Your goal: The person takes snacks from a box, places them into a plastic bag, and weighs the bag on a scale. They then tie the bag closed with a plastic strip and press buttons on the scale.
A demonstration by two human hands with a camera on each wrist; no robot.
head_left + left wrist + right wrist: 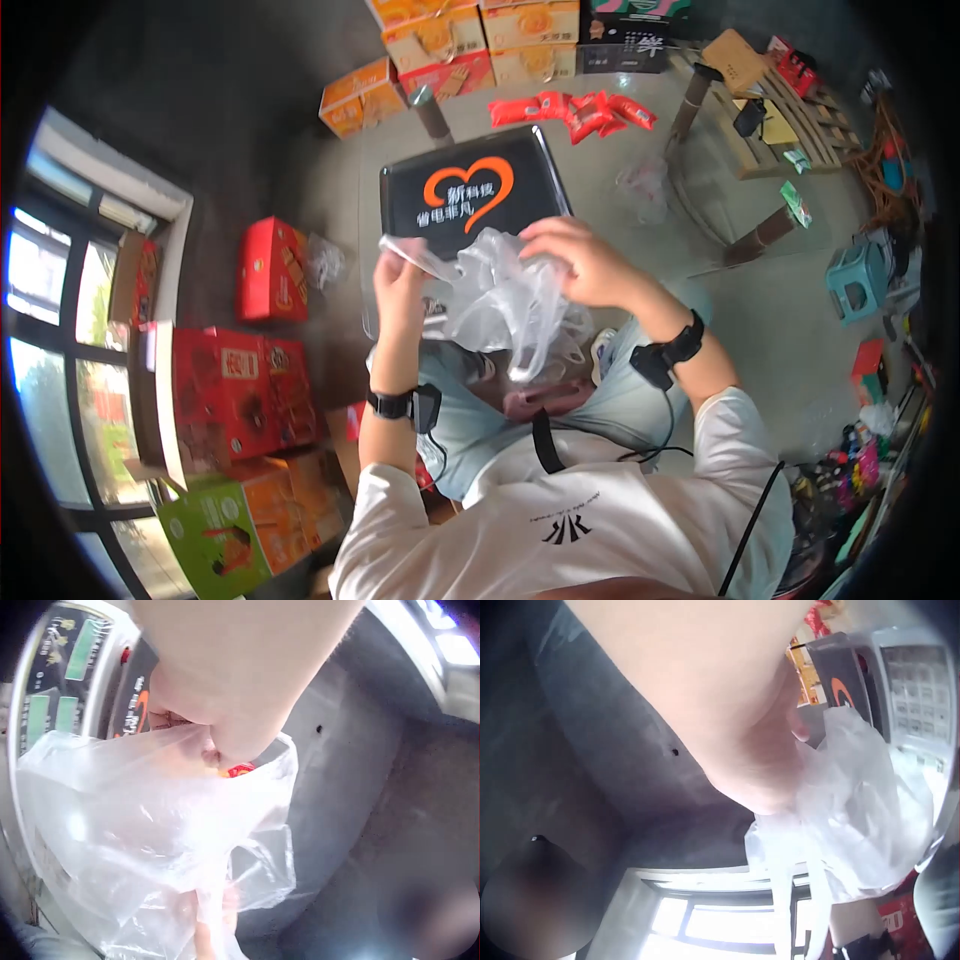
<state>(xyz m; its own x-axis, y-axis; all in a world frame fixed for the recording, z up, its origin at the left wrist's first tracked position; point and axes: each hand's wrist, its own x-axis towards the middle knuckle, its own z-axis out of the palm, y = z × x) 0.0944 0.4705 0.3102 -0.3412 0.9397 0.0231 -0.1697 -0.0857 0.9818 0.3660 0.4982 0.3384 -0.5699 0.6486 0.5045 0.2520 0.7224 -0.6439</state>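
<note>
Plastic bag (497,305) in 2 hands (400,280) (585,262)

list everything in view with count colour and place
plastic bag: one, translucent, near centre
scale: one, black top, near centre
packets: several, red, beyond scale
glass table: one, clear, under packets
loose bags: two, clear, right and left
orange boxes: several, orange, far side
black box: at least one, black, far side
red boxes: at least two, red, left
green box: one, green, lower left
wooden slats: several, brown, far right
stool: one, blue, right
window: one, dark-framed, left
small clutter: uncounted, mixed, lower right
shirt: one, white, bottom
left hand: one, bare, holding bag
right hand: one, bare, holding bag
</note>
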